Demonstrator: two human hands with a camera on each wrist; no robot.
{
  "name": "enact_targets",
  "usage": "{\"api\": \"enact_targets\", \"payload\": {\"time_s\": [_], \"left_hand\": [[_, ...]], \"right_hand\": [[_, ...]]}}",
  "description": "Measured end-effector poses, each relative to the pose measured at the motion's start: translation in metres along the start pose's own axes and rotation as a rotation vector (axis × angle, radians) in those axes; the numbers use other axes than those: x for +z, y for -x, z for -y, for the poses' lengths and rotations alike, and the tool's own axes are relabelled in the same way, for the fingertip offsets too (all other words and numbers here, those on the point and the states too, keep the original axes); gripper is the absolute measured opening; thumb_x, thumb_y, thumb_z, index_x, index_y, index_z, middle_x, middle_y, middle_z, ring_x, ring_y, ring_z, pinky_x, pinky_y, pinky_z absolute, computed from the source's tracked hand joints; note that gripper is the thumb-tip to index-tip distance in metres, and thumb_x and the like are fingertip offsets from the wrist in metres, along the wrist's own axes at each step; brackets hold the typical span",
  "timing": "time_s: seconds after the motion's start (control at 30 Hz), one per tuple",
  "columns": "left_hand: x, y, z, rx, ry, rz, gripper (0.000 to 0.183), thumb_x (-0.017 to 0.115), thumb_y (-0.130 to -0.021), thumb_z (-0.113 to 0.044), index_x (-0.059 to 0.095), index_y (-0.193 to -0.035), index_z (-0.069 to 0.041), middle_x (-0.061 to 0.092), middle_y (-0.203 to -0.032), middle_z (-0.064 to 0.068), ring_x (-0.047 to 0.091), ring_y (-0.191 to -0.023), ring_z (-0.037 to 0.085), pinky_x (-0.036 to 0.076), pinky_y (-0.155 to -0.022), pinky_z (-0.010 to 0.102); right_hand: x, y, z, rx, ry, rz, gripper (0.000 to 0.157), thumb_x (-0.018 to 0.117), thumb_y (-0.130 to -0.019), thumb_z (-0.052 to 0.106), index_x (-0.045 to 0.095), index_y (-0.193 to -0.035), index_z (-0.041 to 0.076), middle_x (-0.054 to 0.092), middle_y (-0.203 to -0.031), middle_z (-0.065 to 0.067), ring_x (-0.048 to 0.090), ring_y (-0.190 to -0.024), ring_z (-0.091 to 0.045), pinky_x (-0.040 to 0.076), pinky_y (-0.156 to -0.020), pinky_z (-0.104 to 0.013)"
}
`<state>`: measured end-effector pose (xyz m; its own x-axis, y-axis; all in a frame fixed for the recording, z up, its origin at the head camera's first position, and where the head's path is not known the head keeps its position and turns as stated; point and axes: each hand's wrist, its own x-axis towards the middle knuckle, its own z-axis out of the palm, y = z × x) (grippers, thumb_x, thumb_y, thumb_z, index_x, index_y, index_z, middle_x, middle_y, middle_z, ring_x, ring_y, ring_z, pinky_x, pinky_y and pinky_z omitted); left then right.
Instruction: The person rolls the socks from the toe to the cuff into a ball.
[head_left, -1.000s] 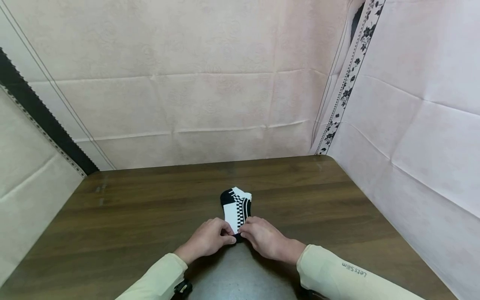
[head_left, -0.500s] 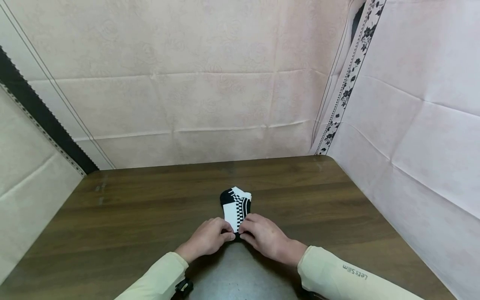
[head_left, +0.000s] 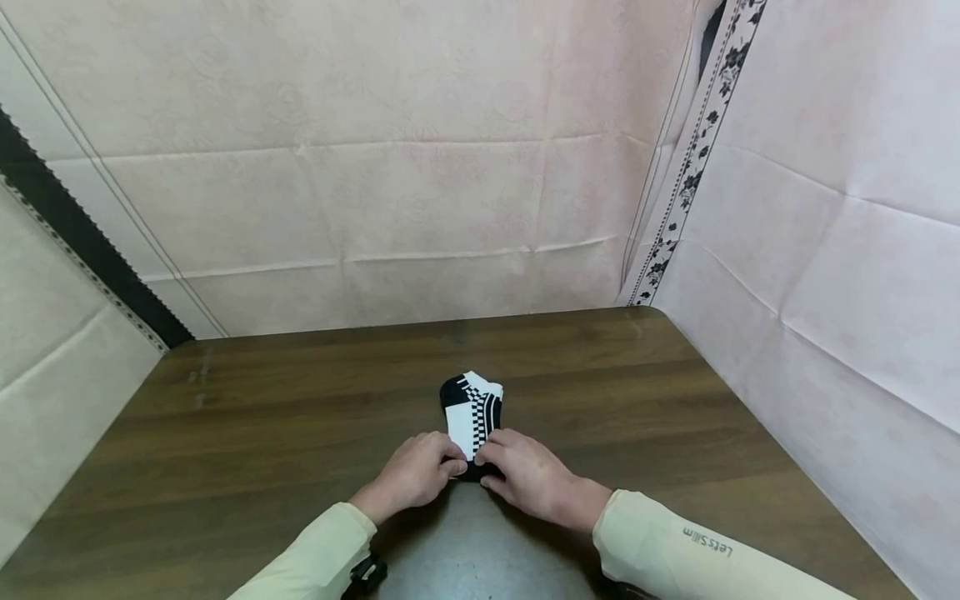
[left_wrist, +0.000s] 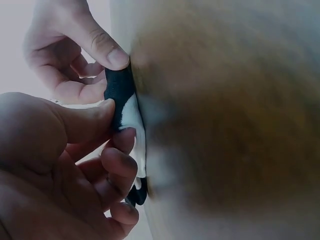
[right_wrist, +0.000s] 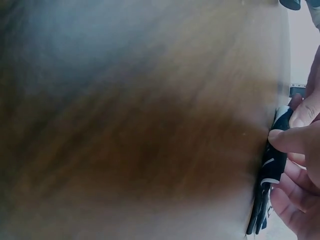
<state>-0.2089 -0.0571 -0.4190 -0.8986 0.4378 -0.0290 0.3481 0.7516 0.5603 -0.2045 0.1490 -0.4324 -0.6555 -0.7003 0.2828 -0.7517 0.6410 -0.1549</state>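
Note:
A black and white sock (head_left: 461,423) with a checkered strip lies on the table in the head view, its black near end between my hands. My left hand (head_left: 417,472) pinches the left side of that end, and my right hand (head_left: 525,475) grips the right side. The left wrist view shows the left thumb and fingers on the black fabric (left_wrist: 120,85), which looks rolled or folded over. Stacked dark layers (right_wrist: 257,207) appear at the sock's edge in the right wrist view; whether it is one sock or a pair I cannot tell.
The brown wooden table (head_left: 315,392) has a greyish worn patch (head_left: 480,542) at its near edge. Pale cloth (head_left: 420,200) hangs behind it, and another cloth panel (head_left: 840,250) runs along the right side.
The thumbs have moved slightly apart, and more of the sock's black near end shows between the hands. The rest of the sock lies in about the same place.

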Motion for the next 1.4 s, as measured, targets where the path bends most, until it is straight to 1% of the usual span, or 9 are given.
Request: {"api": "enact_targets", "payload": {"time_s": [0.2, 0.33, 0.43, 0.63, 0.8, 1.07, 1.13, 1.23, 1.4], "left_hand": [[-0.001, 0.001, 0.002, -0.008, 0.051, -0.038, 0.005, 0.076, -0.091, -0.016, 0.079, -0.088, -0.014, 0.067, -0.084, -0.007, 0.055, -0.074, 0.011, 0.048, -0.069, 0.034], [-0.001, 0.002, 0.003, 0.026, 0.074, -0.073, 0.002, 0.077, -0.089, -0.016, 0.075, -0.089, -0.015, 0.06, -0.08, -0.007, 0.053, -0.071, 0.01, 0.045, -0.066, 0.032], [0.0, 0.002, 0.004, 0.065, 0.082, -0.09, 0.008, 0.079, -0.087, -0.013, 0.072, -0.089, -0.017, 0.056, -0.079, -0.007, 0.051, -0.071, 0.01, 0.043, -0.064, 0.031], [0.001, 0.003, 0.004, 0.095, 0.068, -0.099, 0.013, 0.083, -0.082, -0.013, 0.072, -0.086, -0.017, 0.058, -0.077, -0.008, 0.052, -0.07, 0.007, 0.044, -0.064, 0.029], [0.002, 0.003, 0.004, 0.092, 0.069, -0.083, 0.018, 0.087, -0.078, -0.014, 0.072, -0.088, -0.015, 0.059, -0.079, -0.006, 0.052, -0.07, 0.008, 0.044, -0.065, 0.03], [0.003, 0.002, 0.003, 0.084, 0.092, -0.044, 0.023, 0.087, -0.076, -0.007, 0.069, -0.088, -0.014, 0.059, -0.08, -0.005, 0.052, -0.072, 0.01, 0.045, -0.067, 0.03], [0.003, 0.001, 0.004, 0.092, 0.102, -0.04, 0.021, 0.086, -0.077, -0.005, 0.069, -0.088, -0.013, 0.058, -0.078, -0.005, 0.052, -0.071, 0.01, 0.045, -0.067, 0.03], [0.003, 0.001, 0.005, 0.095, 0.121, -0.03, 0.018, 0.083, -0.08, -0.003, 0.069, -0.088, -0.011, 0.058, -0.077, -0.007, 0.052, -0.071, 0.009, 0.045, -0.067, 0.03], [0.002, 0.002, 0.004, 0.072, 0.131, -0.011, 0.012, 0.078, -0.085, -0.003, 0.07, -0.089, -0.011, 0.058, -0.077, -0.007, 0.052, -0.071, 0.01, 0.045, -0.068, 0.03]], "right_hand": [[0.0, -0.001, 0.001, 0.01, -0.011, 0.027, 0.01, 0.074, -0.093, 0.013, 0.07, -0.101, 0.013, 0.062, -0.101, 0.001, 0.058, -0.095, -0.014, 0.051, -0.085, -0.03], [0.001, -0.001, 0.0, 0.021, -0.038, 0.03, 0.008, 0.071, -0.094, 0.012, 0.069, -0.102, 0.012, 0.062, -0.102, 0.002, 0.058, -0.097, -0.014, 0.051, -0.087, -0.03], [0.001, -0.002, -0.001, 0.036, -0.074, 0.04, 0.007, 0.07, -0.095, 0.011, 0.069, -0.102, 0.013, 0.062, -0.102, 0.002, 0.058, -0.098, -0.013, 0.051, -0.087, -0.03], [0.001, -0.004, -0.003, 0.042, -0.16, 0.047, 0.007, 0.068, -0.096, 0.006, 0.069, -0.1, 0.011, 0.062, -0.099, 0.003, 0.057, -0.095, -0.011, 0.051, -0.086, -0.03], [-0.002, -0.006, -0.007, 0.054, -0.232, 0.065, 0.008, 0.068, -0.095, 0.003, 0.07, -0.099, 0.009, 0.063, -0.098, 0.002, 0.057, -0.094, -0.011, 0.05, -0.085, -0.032], [-0.005, -0.009, -0.01, 0.111, -0.305, 0.133, 0.009, 0.067, -0.096, 0.005, 0.07, -0.099, 0.013, 0.063, -0.095, 0.006, 0.056, -0.092, -0.007, 0.049, -0.086, -0.031], [-0.005, -0.009, -0.01, 0.11, -0.31, 0.129, 0.009, 0.067, -0.096, 0.005, 0.07, -0.099, 0.012, 0.063, -0.095, 0.007, 0.056, -0.091, -0.007, 0.049, -0.085, -0.031], [-0.005, -0.007, -0.01, 0.08, -0.299, 0.111, 0.008, 0.067, -0.096, 0.005, 0.07, -0.099, 0.011, 0.064, -0.095, 0.004, 0.058, -0.092, -0.009, 0.049, -0.085, -0.031], [-0.004, -0.004, -0.01, 0.046, -0.259, 0.08, 0.004, 0.07, -0.095, 0.009, 0.071, -0.098, 0.011, 0.064, -0.098, 0.004, 0.059, -0.092, -0.009, 0.05, -0.084, -0.03]]}}
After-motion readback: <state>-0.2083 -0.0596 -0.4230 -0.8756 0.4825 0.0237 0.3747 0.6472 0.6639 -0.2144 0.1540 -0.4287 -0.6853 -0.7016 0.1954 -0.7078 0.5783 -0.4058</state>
